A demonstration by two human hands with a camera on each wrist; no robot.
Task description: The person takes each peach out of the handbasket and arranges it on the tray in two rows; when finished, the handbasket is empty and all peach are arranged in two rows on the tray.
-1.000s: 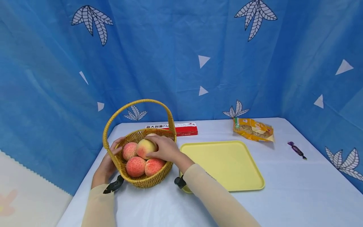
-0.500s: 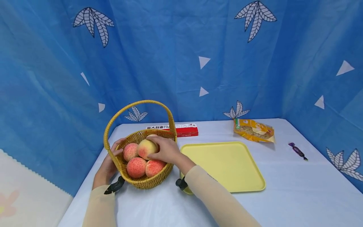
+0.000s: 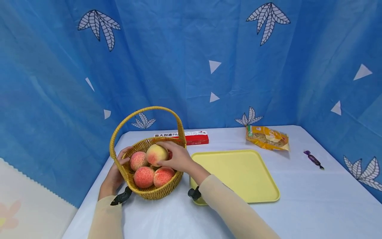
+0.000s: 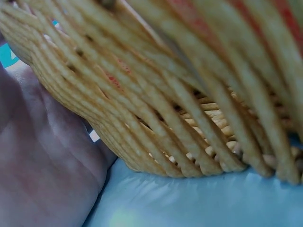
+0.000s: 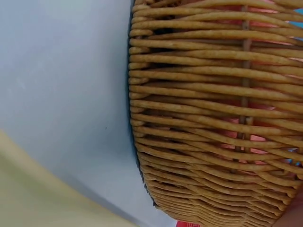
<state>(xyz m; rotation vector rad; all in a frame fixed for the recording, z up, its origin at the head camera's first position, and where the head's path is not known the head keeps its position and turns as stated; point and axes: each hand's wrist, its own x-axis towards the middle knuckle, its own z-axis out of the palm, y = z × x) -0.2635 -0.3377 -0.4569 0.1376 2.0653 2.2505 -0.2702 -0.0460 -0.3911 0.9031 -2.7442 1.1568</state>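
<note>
In the head view, a woven wicker basket (image 3: pixel 156 193) with a tall arched handle stands at the left of the table and holds several peaches. My right hand (image 3: pixel 179 158) grips a yellow-and-red peach (image 3: pixel 156 155) at the top of the pile, thumb on its near side. Pinker peaches (image 3: pixel 144 177) lie below and beside it. At the basket's left side, my left hand (image 3: pixel 114 172) holds the rim, fingertips reaching inside. The left wrist view has the left palm (image 4: pixel 47 146) against the wicker wall (image 4: pixel 142 104). Only the basket's outer weave (image 5: pixel 199 109) fills the right wrist view; the hand is mostly hidden there.
A yellow tray (image 3: pixel 235 172) lies right of the basket, partly under the right forearm. Behind the basket is a red-and-white pasta box (image 3: pixel 195 137). An orange pasta bag (image 3: pixel 267 137) and a purple wrapped candy (image 3: pixel 314 160) lie farther right. Blue curtains enclose the table.
The right hand has raised the yellow-and-red peach slightly and shifted it a little right; it now covers the pale peach behind it. The left hand stays on the basket rim.
</note>
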